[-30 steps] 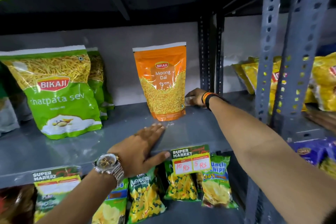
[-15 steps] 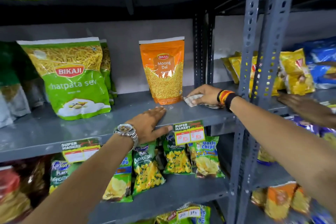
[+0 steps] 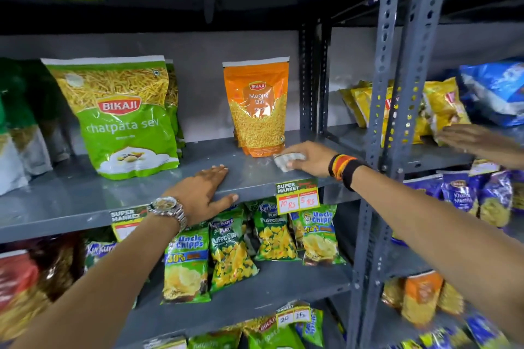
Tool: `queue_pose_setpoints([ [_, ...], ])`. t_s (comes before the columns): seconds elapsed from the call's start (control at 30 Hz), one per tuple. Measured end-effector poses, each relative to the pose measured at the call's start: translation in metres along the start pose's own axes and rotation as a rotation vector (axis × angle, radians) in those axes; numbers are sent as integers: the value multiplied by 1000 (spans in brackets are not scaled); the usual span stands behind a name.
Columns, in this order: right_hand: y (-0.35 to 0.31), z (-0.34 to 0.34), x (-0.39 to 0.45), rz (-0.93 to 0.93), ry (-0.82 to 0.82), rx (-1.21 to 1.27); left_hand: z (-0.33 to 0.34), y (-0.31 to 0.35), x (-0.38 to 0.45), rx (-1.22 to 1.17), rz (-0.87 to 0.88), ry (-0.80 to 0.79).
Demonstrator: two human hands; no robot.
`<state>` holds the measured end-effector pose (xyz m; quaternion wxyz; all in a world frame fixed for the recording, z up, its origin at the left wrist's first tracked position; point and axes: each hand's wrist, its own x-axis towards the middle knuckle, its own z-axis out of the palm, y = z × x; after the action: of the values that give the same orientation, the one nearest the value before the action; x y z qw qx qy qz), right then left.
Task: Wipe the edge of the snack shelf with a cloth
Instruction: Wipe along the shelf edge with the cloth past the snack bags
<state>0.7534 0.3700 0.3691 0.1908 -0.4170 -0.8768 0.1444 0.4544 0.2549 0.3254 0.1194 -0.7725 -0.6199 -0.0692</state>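
A grey metal snack shelf runs across the middle of the view. My right hand presses a small crumpled pale cloth onto the shelf top, just in front of an orange Moong Dal pouch and a little behind the front edge. My left hand lies flat on the shelf, fingers spread, thumb hooked over the front edge, holding nothing. It wears a metal watch.
A green Bikaji sev bag stands at the left. Price tags hang on the shelf edge. Chip packets fill the shelf below. Grey perforated uprights stand at the right. Another person's hand reaches into the neighbouring shelf.
My right hand has drawn the cloth from the back of the shelf, beside the orange pouch, forward and left towards the front edge. My left hand has stayed put. The view has pulled back.
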Motion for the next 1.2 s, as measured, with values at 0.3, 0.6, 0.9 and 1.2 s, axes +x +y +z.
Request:
queue_pose_setpoints([
  [0.3,-17,5,-13,202,164,108,-2,2,-3,-19,-9,6],
  [0.6,-58,34,-107,94,65,434,2,5,-16,-4,72,67],
  [0.9,25,141,-145,372,-83,472,93,45,-85,-176,448,303],
  [1.2,60,268,-72,237,-177,187,262,49,-92,-227,81,-32],
])
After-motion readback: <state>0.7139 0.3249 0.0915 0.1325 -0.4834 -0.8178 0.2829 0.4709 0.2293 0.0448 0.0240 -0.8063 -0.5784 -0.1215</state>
